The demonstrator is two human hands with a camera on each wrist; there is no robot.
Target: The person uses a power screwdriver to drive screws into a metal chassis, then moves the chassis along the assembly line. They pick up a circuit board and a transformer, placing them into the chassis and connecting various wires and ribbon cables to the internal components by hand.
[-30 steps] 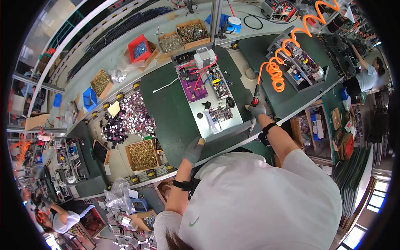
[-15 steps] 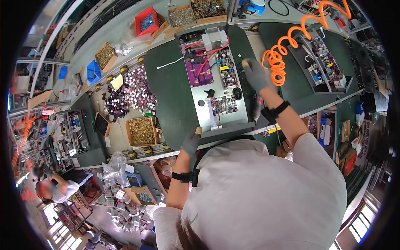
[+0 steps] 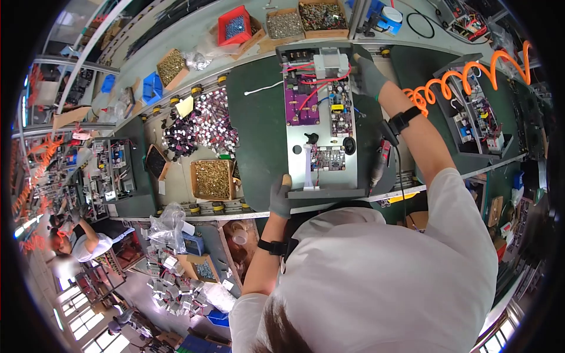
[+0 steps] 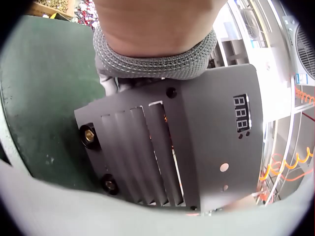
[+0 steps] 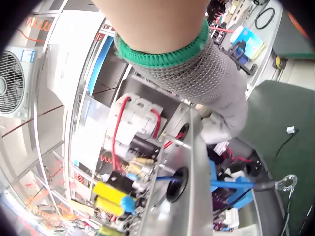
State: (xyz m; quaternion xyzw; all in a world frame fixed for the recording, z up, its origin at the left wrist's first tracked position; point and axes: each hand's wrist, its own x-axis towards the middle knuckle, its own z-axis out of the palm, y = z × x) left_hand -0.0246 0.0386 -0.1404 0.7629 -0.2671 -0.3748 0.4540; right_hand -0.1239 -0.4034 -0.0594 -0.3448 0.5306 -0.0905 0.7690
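An open welding-machine chassis lies on the green mat, with a purple circuit board and a white transformer block on it. My gloved left hand grips the left end of its dark front panel, thumb up. That panel carries vents, two round sockets and a digit display. At the far right corner, beside the transformer, my gloved right hand holds the chassis edge. Its fingers go over the metal side plate in the right wrist view. A power screwdriver lies right of the chassis.
Left on the bench are a heap of small wired connectors and a box of brass parts. A red bin stands behind. An orange coiled hose hangs at right, by a second chassis.
My right hand has left the screwdriver, which now lies on the mat, and has moved forward to the chassis's far right corner. The left hand stays at the front panel. The head view has shifted.
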